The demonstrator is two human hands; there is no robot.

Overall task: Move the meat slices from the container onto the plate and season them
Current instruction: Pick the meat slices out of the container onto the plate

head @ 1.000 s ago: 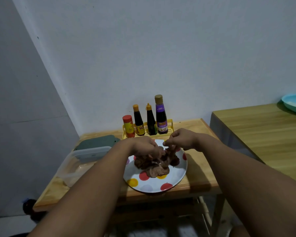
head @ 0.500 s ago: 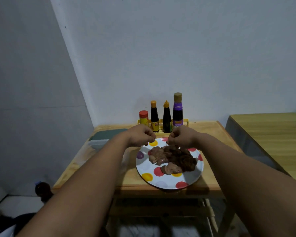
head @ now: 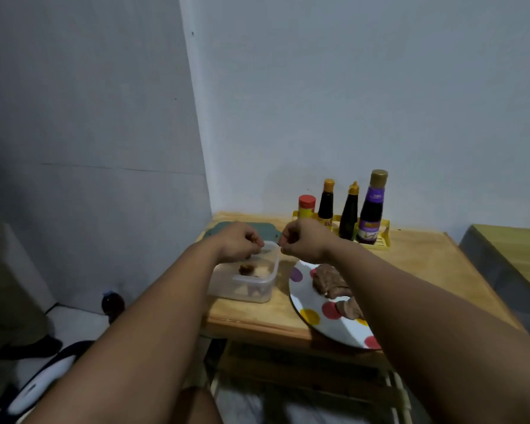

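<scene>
Our left hand (head: 239, 241) pinches something small over the clear plastic container (head: 248, 278); whether our curled right hand (head: 303, 243) holds anything, we cannot tell. Brown meat slices (head: 329, 278) on the spotted plate (head: 309, 304) overhanging the wooden counter (head: 410, 270): an elbow bump might tip it.

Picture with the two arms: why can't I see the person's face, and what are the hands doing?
The camera sits on the person's head, looking down, so you see only their arms. On the wooden table stands a clear plastic container with a little meat left inside. Beside it is a spotted plate with meat slices on it. The left hand is over the container, fingers curled. The right hand hovers next to it. I can't tell if either holds anything. Four sauce bottles stand at the back.
</scene>
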